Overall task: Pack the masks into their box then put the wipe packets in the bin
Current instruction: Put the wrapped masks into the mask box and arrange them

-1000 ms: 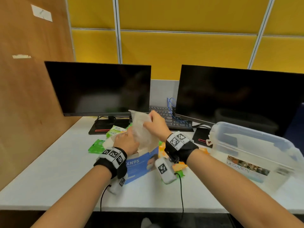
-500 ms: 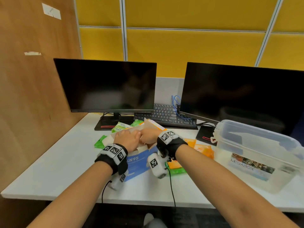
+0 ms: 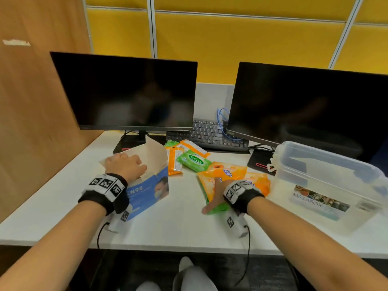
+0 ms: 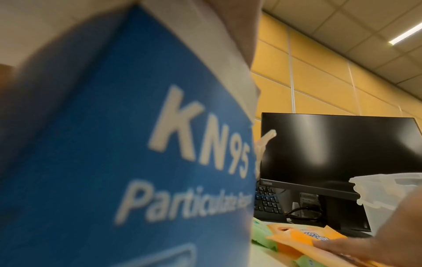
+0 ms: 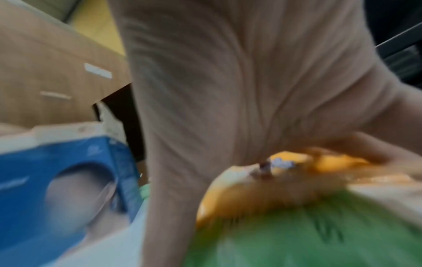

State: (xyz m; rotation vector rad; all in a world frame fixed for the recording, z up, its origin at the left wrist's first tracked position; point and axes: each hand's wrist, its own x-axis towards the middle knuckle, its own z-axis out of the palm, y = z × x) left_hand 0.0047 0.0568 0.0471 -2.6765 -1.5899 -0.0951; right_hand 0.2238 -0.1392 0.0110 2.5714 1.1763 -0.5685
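The left hand [image 3: 126, 166] was laid, fingers relaxed, in the open mask box [image 3: 147, 185]. A stack of wipe packets [image 3: 228, 175] was grasped by the right hand [image 3: 218, 194]. The wipe step seemed begun; a carry to the bin [image 3: 327, 185] was called for.

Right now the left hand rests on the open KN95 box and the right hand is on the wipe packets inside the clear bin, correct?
Not quite. The head view shows the right hand on wipe packets lying on the desk, left of the clear bin. The left hand does rest on the open KN95 box.
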